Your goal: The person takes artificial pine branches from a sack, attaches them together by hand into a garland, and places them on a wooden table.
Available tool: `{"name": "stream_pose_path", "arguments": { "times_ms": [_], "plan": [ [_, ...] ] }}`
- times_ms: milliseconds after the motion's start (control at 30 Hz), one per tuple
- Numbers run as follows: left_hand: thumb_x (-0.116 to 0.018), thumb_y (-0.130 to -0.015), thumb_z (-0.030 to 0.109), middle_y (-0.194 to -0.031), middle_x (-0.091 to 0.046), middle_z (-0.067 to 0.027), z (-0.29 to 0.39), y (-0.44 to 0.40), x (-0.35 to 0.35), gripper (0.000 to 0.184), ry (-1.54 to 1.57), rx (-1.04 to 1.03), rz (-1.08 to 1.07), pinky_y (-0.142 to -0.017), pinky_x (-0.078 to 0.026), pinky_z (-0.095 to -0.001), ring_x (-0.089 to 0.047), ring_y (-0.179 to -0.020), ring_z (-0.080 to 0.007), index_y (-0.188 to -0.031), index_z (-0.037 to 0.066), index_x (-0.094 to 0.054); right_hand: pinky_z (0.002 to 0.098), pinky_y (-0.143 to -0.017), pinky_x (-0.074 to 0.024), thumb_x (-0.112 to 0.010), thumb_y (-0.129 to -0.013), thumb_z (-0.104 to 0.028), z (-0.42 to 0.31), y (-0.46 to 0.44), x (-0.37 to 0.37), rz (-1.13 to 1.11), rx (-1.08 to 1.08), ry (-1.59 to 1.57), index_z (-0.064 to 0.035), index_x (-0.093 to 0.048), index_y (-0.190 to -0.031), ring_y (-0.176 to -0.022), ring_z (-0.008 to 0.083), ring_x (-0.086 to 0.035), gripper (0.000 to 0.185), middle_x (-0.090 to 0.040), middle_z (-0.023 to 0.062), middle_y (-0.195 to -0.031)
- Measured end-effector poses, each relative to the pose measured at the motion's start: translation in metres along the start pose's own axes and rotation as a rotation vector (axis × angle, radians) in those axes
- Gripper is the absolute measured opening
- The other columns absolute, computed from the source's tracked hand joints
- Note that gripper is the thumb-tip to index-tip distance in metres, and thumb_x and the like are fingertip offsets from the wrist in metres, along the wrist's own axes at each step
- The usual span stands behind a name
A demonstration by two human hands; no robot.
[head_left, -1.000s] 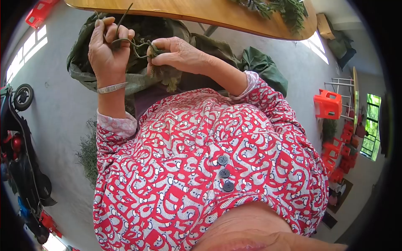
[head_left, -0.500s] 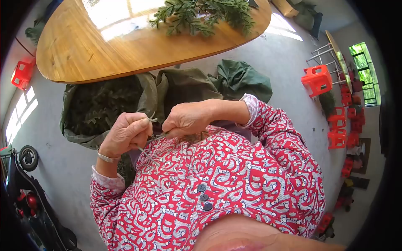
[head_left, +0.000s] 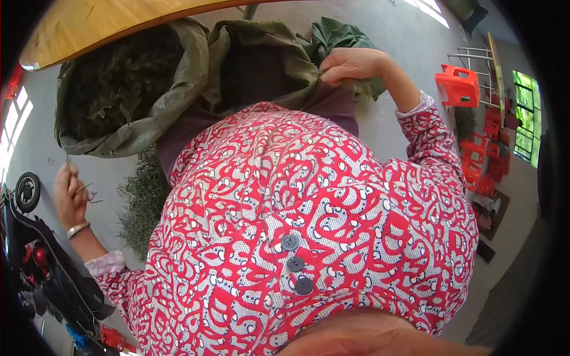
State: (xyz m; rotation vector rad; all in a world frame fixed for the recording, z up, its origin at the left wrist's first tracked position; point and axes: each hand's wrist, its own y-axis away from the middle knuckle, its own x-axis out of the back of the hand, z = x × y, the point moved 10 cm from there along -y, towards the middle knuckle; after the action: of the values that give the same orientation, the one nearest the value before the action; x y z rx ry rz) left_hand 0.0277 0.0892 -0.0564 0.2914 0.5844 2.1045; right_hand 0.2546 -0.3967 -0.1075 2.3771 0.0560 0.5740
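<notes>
The two hands are spread well apart, one to each side of the body. The left hand [head_left: 72, 196] curls its fingers round a few thin strands [head_left: 92, 197], their ends poking out past the knuckles — a loose grip that presumably suits something so slight. The right hand [head_left: 355, 64] is closed beside the dark green bag [head_left: 341, 38], apparently grasping a leafy sprig [head_left: 374, 89] that shows beneath the palm; the fingers hide the stem. A foliage-filled sack [head_left: 193, 68] and a second sack [head_left: 297, 56] stand mouth-up between the person and the wooden counter [head_left: 119, 21], probably so that both openings lie within reach. The heap of wiry strands [head_left: 142, 202] rests on the floor between the left hand and the body — likely for the same reason.
</notes>
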Motion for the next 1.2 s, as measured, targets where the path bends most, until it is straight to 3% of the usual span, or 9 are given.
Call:
{"name": "stream_pose_path", "arguments": {
  "times_ms": [267,333,400,433,500,700,967,1067,1200],
  "plan": [
    [-0.047,-0.086,0.017,-0.067,-0.050,-0.0043,-0.066,0.023,0.107,0.018,-0.102,-0.135,0.513,-0.053,-0.044,-0.0280,-0.047,-0.054,-0.0142,-0.078,0.003,-0.053,0.0435,-0.073,-0.0458,-0.050,-0.083,-0.034,0.020,-0.090,-0.008,0.589,-0.033,0.242,-0.0033,-0.063,-0.084,-0.083,0.0344,-0.060,0.033,-0.062,0.0187,-0.081],
    [-0.049,-0.085,0.019,-0.073,-0.055,-0.0066,-0.151,-0.003,0.209,0.019,0.004,-0.130,0.462,-0.066,-0.047,-0.0353,-0.052,-0.065,-0.0159,-0.085,0.003,-0.057,0.0454,-0.073,-0.0461,-0.051,-0.082,-0.032,0.039,-0.097,-0.008,0.697,-0.172,0.183,-0.0044,-0.063,-0.086,-0.081,0.0368,-0.059,0.031,-0.063,0.0183,-0.082],
    [-0.051,-0.082,0.031,-0.100,-0.061,-0.0137,-0.174,0.050,0.206,0.038,-0.429,0.205,0.696,-0.077,-0.045,-0.0396,-0.057,-0.084,-0.0240,-0.102,0.000,-0.058,0.0460,-0.072,-0.0460,-0.051,-0.082,-0.034,0.049,-0.103,-0.004,0.754,-0.202,0.127,-0.0045,-0.061,-0.083,-0.080,0.0371,-0.060,0.031,-0.062,0.0197,-0.080],
    [-0.052,-0.080,0.032,-0.114,-0.055,-0.0152,-0.265,0.015,0.313,0.046,-0.912,0.635,0.351,-0.089,-0.039,-0.0389,-0.053,-0.102,-0.0248,-0.112,-0.001,-0.053,0.0464,-0.073,-0.0450,-0.053,-0.081,-0.035,0.057,-0.109,-0.004,0.727,-0.249,0.128,-0.0056,-0.059,-0.089,-0.083,0.0353,-0.060,0.030,-0.063,0.0180,-0.083],
    [-0.051,-0.082,0.028,-0.102,-0.057,-0.0131,-0.261,0.054,0.288,0.036,-1.041,0.807,0.260,-0.076,-0.042,-0.0343,-0.056,-0.089,-0.0231,-0.106,0.001,-0.055,0.0453,-0.076,-0.0433,-0.055,-0.081,-0.035,0.067,-0.114,-0.001,0.800,-0.252,0.130,-0.0069,-0.058,-0.094,-0.090,0.0321,-0.059,0.031,-0.063,0.0153,-0.090],
    [-0.050,-0.088,0.020,-0.080,-0.062,-0.0069,-0.044,0.022,0.075,0.021,-0.615,0.019,0.264,-0.051,-0.047,-0.0236,-0.062,-0.063,-0.0158,-0.096,0.003,-0.059,0.0425,-0.085,-0.0375,-0.058,-0.079,-0.035,0.067,-0.116,-0.002,0.934,-0.218,0.282,-0.0088,-0.056,-0.099,-0.103,0.0251,-0.052,0.033,-0.058,0.0094,-0.102],
    [-0.052,-0.087,0.004,-0.083,-0.063,-0.0073,0.175,0.027,-0.277,0.017,-0.594,-0.986,-0.379,-0.068,-0.047,-0.0237,-0.059,-0.075,-0.0124,-0.100,-0.004,-0.059,0.0423,-0.078,-0.0445,-0.056,-0.078,-0.030,0.052,-0.130,-0.038,0.842,-0.145,0.037,-0.0055,-0.062,-0.090,-0.089,0.0313,-0.059,0.028,-0.063,0.0135,-0.089],
    [-0.056,-0.083,0.006,-0.096,-0.064,-0.0141,0.209,0.036,-0.373,0.020,-0.811,-1.355,-0.408,-0.076,-0.048,-0.0299,-0.062,-0.085,-0.0219,-0.103,0.001,-0.060,0.0420,-0.076,-0.0460,-0.057,-0.078,-0.029,0.042,-0.121,-0.047,0.881,-0.124,-0.050,-0.0060,-0.063,-0.089,-0.085,0.0323,-0.060,0.027,-0.064,0.0146,-0.085],
    [-0.062,-0.075,0.009,-0.128,-0.043,-0.0122,0.233,0.025,-0.457,0.038,-1.189,-1.773,-0.173,-0.097,-0.034,-0.0443,-0.039,-0.120,-0.0345,-0.112,0.010,-0.055,0.0416,-0.076,-0.0461,-0.057,-0.078,-0.029,0.027,-0.104,-0.050,0.904,-0.119,-0.133,-0.0061,-0.064,-0.088,-0.084,0.0323,-0.060,0.026,-0.064,0.0147,-0.084]
  ]
}}
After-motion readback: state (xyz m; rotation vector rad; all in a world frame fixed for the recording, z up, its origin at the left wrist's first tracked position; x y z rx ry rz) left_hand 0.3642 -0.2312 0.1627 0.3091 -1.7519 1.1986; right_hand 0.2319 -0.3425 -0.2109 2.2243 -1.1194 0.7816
